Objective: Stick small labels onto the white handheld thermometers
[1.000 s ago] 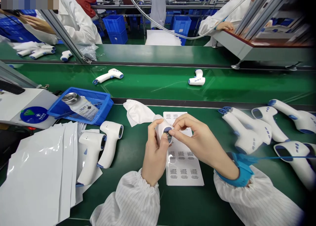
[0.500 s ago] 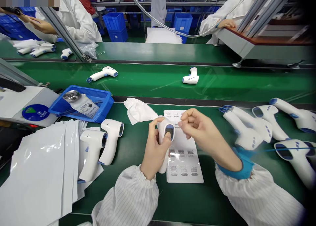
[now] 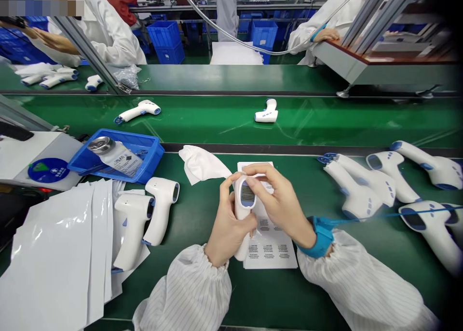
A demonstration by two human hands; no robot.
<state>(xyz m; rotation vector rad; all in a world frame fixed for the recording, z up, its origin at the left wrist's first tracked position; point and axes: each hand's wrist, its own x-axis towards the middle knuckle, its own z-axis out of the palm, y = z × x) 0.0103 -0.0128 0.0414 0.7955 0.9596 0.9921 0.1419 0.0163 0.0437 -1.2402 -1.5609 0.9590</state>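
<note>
A white infrared thermometer (image 3: 247, 196) stands nearly upright before me, its small grey screen facing me. My left hand (image 3: 226, 230) is wrapped around its handle, the thumb below the screen. My right hand (image 3: 284, 203) has its fingers on the head's right side and top, beside the screen; whether a small piece of film or label is under them I cannot tell. A blue wrist strap (image 3: 318, 237) with a cord circles the right wrist. Beneath the hands lies a sheet of printed labels (image 3: 271, 254), partly covered. A crumpled white cloth (image 3: 202, 165) is just behind it.
Two thermometers (image 3: 161, 208) rest left, by white bags (image 3: 54, 254). A blue tray (image 3: 152, 165) holds a metal-topped bottle (image 3: 119, 157). Several thermometers (image 3: 365, 196) lie right. Two more ride the green belt (image 3: 202, 119). Co-workers in white sleeves (image 3: 112, 32) are across the bench.
My right hand has moved left and down, from beside the thermometer onto its head. The two thermometers on the belt have shifted left. The left hand keeps its hold.
</note>
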